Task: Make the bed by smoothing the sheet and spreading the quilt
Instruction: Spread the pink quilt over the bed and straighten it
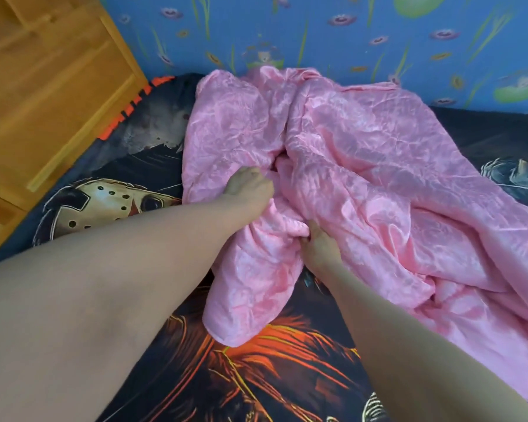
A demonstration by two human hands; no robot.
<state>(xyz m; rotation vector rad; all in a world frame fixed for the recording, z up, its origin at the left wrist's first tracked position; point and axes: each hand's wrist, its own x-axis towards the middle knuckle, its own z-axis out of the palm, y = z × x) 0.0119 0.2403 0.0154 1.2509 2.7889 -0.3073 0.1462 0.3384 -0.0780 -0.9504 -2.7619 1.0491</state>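
A shiny pink quilt [363,166] lies crumpled in a heap across the middle and right of the bed. Under it is a dark sheet [275,379] printed with a hockey mask and orange figures. My left hand [249,185] is closed on a fold of the quilt near its left side. My right hand [319,246] grips another bunch of the quilt a little lower and to the right. Both forearms reach in from the bottom of the view.
A wooden cabinet [43,86] stands against the bed's left side. A blue wall [348,35] with a flower pattern runs along the far edge of the bed. Bare sheet shows at the left, at the front and at the far right.
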